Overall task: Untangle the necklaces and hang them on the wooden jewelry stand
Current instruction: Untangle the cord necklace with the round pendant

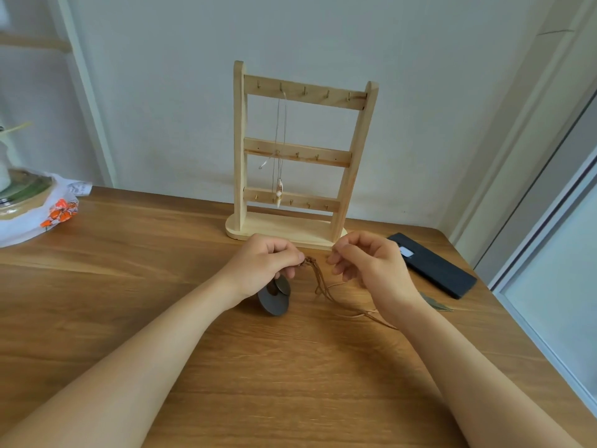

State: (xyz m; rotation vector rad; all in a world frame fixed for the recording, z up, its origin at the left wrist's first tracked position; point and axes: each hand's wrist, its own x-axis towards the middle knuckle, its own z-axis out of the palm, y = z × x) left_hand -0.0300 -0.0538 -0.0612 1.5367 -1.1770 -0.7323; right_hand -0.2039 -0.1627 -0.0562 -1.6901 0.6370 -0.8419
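A brown cord necklace (326,286) is pinched at its knotted part by the fingers of the left hand (268,261), just in front of the wooden jewelry stand (302,156). Dark round disc pendants (274,297) are seen below the left fingers, resting on the wooden surface (161,286). The fingers of the right hand (368,258) are curled narrowly just beside the knot; whether any cord is gripped there cannot be told. Loose cord is trailed from the knot beneath the right hand and toward the right wrist. Beyond both sets of fingers, a thin-chained necklace with a pale pendant (279,193) is hung from a hook on the stand's top bar. A dark flat case (433,265) is laid to the right of the right fingers.
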